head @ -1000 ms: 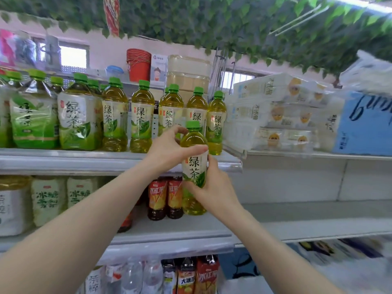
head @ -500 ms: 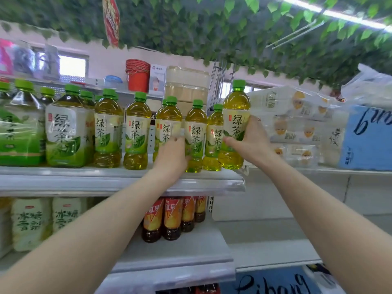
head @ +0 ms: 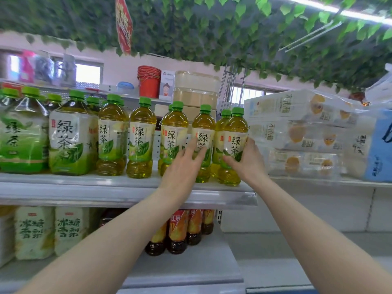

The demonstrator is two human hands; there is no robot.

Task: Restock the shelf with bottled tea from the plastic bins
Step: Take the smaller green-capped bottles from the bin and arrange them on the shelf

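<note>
Two hands at the upper shelf. Right hand wraps the green tea bottle standing at the row's right end; left hand, fingers spread, rests against the neighbouring bottle. Row looks nearly full; placement almost complete. Plastic bins out of view, so remaining stock unknown. Frame edges blurred.

Tea bottles crowd the shelf; paper packs wall its right end.
</note>
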